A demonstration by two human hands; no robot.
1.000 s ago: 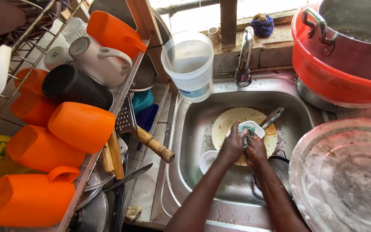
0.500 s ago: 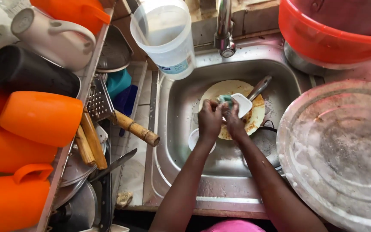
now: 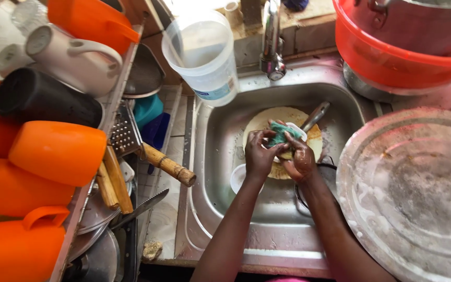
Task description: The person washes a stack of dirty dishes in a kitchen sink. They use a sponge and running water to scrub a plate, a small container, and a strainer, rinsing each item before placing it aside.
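Head view: two hands scrub a small dish over the sink

Both hands meet above the steel sink point(image 3: 212, 156). The left hand point(image 3: 259, 155) curls around a small white dish point(image 3: 297, 130), while the right hand point(image 3: 299, 156) grips a green sponge point(image 3: 280, 134) pressed against that dish. Beneath them lies a yellowish plate point(image 3: 280, 116) with a metal utensil handle point(image 3: 315, 116) resting on it. A clear plastic jug point(image 3: 204, 55) stands at the sink's back corner, near the tap point(image 3: 272, 36).
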